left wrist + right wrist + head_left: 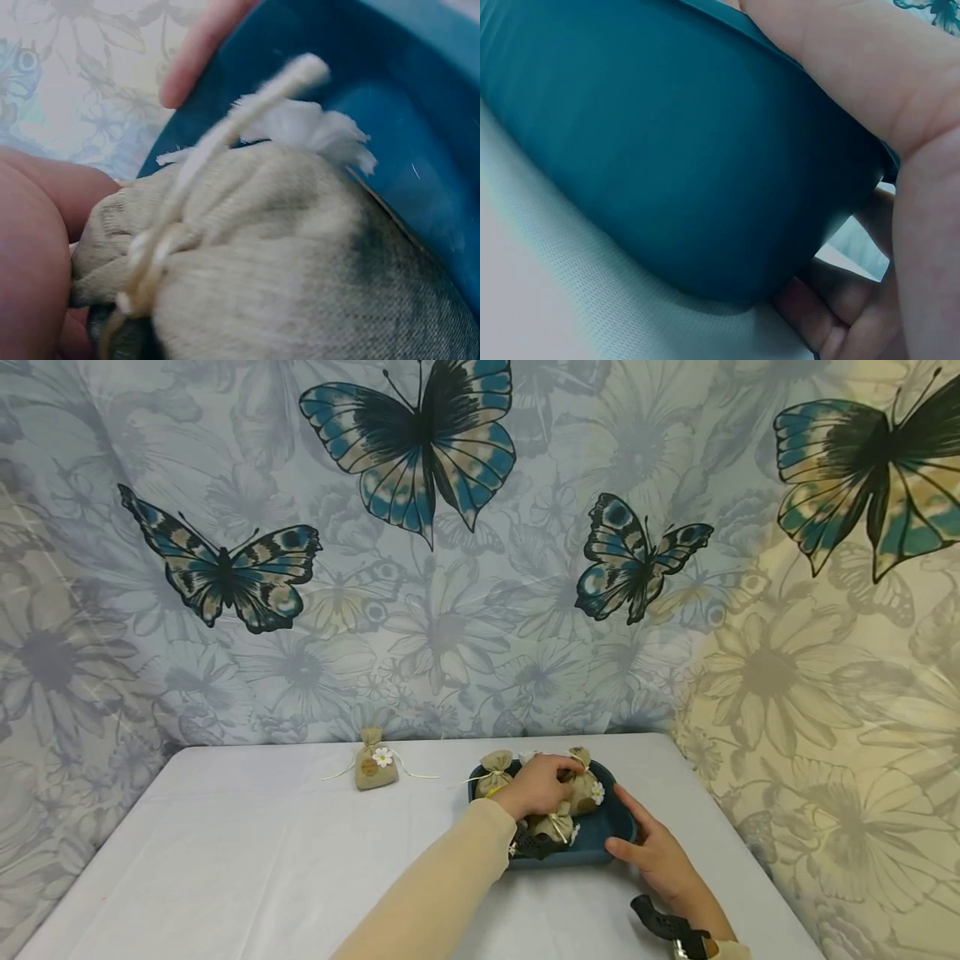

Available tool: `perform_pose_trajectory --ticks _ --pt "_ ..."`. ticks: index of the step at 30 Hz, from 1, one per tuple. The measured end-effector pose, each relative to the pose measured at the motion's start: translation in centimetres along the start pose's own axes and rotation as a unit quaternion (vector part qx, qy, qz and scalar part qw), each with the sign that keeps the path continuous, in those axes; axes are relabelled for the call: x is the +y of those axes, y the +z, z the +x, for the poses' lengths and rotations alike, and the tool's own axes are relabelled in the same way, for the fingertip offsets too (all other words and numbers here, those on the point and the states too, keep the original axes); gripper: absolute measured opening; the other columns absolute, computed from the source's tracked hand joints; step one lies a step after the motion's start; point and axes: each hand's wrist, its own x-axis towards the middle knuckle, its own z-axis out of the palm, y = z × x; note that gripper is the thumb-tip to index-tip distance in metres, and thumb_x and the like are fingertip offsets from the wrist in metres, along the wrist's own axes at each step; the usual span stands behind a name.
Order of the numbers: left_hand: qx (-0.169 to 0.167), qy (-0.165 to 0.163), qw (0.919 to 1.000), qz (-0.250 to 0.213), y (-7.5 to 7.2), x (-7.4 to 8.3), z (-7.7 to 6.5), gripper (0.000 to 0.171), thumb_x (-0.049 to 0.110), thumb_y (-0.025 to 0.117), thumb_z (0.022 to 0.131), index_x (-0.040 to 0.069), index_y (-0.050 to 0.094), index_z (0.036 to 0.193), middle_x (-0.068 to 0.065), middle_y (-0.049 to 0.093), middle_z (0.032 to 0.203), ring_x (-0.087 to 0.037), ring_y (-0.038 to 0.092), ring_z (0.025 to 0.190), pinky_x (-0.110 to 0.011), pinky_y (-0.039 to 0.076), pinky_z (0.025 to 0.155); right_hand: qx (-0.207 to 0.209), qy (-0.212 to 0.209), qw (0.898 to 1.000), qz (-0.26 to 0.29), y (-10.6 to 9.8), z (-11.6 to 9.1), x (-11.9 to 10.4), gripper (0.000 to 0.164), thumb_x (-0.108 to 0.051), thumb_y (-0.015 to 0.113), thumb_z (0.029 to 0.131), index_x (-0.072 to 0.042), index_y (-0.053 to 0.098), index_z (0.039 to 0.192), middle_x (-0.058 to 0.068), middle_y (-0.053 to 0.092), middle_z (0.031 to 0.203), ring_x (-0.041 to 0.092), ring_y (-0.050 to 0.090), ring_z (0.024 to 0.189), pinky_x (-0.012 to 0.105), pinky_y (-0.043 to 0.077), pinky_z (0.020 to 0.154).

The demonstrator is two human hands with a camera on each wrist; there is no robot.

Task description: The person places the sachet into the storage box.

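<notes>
My left hand (542, 785) reaches into a blue tray (600, 852) and pinches the gathered top of a beige cloth sachet (585, 792) with a white flower. In the left wrist view this sachet (247, 262) fills the foreground, a pale cord tied round its neck and my fingers at its gathered end. My right hand (663, 858) holds the tray's right end. The right wrist view has the thumb along the tray's rim and curled fingers (802, 311) at the lower outer wall. Another sachet (495, 770) lies left in the tray, and one (555, 828) nearer me.
A single sachet (375, 762) with a white flower and spread cords stands on the white-covered table (247, 852), left of the tray. Behind the table hangs a butterfly-print cloth (450, 643). Black straps (660, 920) are on both wrists.
</notes>
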Motion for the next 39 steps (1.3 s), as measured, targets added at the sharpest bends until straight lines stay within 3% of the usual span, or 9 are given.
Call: perform_pose_trajectory --ticks 6,12,16,22,30,39 --pt "0.005 -0.006 0.9993 -0.037 -0.7 0.3 -1.0 0.034 0.016 0.063 0.098 0.021 0.067 0.131 0.007 0.061 0.129 -0.013 0.058 0.115 -0.028 0.047 0.09 -0.002 -0.001 1.0 0.004 0.0 0.1 0.1 0.08 -0.012 0.07 0.094 -0.019 0.025 0.16 0.012 0.015 0.163 0.034 0.018 0.143 0.016 0.035 0.092" --pt "-0.004 0.003 0.9991 -0.041 -1.6 1.0 -2.3 0.034 0.022 0.06 0.1 0.021 0.066 0.134 0.003 0.056 0.138 -0.021 0.056 0.12 -0.034 0.047 0.093 -0.002 -0.001 1.0 -0.001 0.0 0.1 0.0 0.081 -0.013 0.07 0.094 -0.018 0.025 0.16 0.015 0.017 0.162 0.035 0.026 0.14 0.018 0.038 0.091" --pt "-0.006 0.001 0.9991 -0.042 -2.3 1.2 -3.3 0.035 0.029 0.06 0.1 0.024 0.065 0.134 0.004 0.052 0.141 -0.02 0.054 0.123 -0.036 0.047 0.094 -0.007 0.002 1.0 0.004 -0.1 0.1 -0.2 0.081 -0.013 0.07 0.094 -0.018 0.024 0.16 0.016 0.015 0.163 0.035 0.026 0.139 0.019 0.039 0.091" --pt "-0.011 -0.012 0.9934 -0.113 -4.1 1.4 -5.4 0.035 0.034 0.058 0.102 0.029 0.061 0.137 0.008 0.046 0.147 -0.019 0.045 0.133 -0.039 0.044 0.097 -0.008 -0.005 1.0 0.002 -0.2 0.0 0.0 0.08 -0.013 0.07 0.094 -0.017 0.024 0.16 0.017 0.015 0.162 0.037 0.024 0.14 0.015 0.037 0.092" --pt "0.002 -0.032 0.9885 -0.148 -6.3 0.1 -7.4 0.035 0.041 0.059 0.101 0.04 0.059 0.136 0.009 0.047 0.145 -0.02 0.046 0.133 -0.044 0.044 0.1 -0.002 0.004 1.0 -0.006 -0.1 0.1 0.2 0.08 -0.013 0.069 0.095 -0.018 0.024 0.16 0.014 0.015 0.162 0.031 0.039 0.124 0.024 0.043 0.083" --pt "0.031 -0.013 0.9859 -0.164 -8.7 -2.4 -9.7 0.041 0.038 0.06 0.101 0.032 0.055 0.141 0.004 0.044 0.149 -0.029 0.044 0.134 -0.046 0.04 0.103 -0.001 0.019 1.0 -0.01 0.0 0.0 -0.2 0.081 -0.016 0.07 0.095 -0.02 0.023 0.161 0.017 0.016 0.162 0.035 0.037 0.128 0.023 0.043 0.085"
